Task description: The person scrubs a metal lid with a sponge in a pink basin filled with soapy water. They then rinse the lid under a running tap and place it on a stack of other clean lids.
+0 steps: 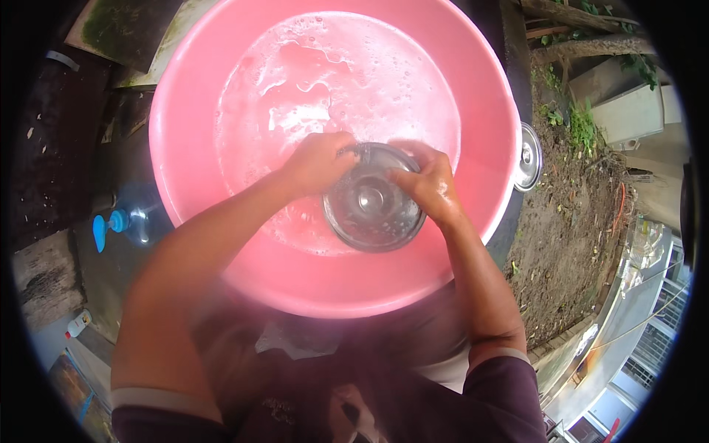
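Note:
A round metal pot lid [374, 213] is held tilted above soapy water [343, 72] in a large pink plastic basin [482, 111]. My right hand [429, 180] grips the lid's right rim, thumb across its face and fingers behind. At the upper left rim, the curled fingers of my left hand [324, 163] press against the metal. Blur hides whether anything else sits under those fingers. Suds wet the back of my right hand.
Outside the basin's right wall lies another metal lid [530, 156]. A clear pump bottle with a blue top [119, 220] stands at the left. Farther down-left is a white bottle with a red cap [78, 324]. Bare soil [565, 221] stretches along the right.

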Tool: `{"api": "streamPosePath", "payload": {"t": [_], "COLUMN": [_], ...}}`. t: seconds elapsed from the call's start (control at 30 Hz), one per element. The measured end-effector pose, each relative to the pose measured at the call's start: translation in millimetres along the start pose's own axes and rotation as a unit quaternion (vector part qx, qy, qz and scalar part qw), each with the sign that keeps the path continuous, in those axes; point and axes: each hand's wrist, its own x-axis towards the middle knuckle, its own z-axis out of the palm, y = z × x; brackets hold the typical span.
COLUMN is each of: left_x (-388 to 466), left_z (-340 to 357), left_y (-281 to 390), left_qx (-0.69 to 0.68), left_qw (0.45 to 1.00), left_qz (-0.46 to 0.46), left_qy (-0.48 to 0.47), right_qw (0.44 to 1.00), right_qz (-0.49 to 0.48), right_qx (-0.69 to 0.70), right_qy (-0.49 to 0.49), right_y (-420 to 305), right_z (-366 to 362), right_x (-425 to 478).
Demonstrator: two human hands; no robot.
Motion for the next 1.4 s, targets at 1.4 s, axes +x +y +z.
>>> {"api": "streamPosePath", "payload": {"t": [1.4], "left_x": [4], "left_z": [-15], "left_y": [-16], "left_qx": [0.014], "left_qw": [0.998], "left_qz": [0.058], "left_qy": [-0.003], "right_qw": [0.998], "right_qz": [0.050], "right_qx": [-0.022], "right_qy": [-0.021], "right_y": [52], "right_z": [33], "right_x": [1]}}
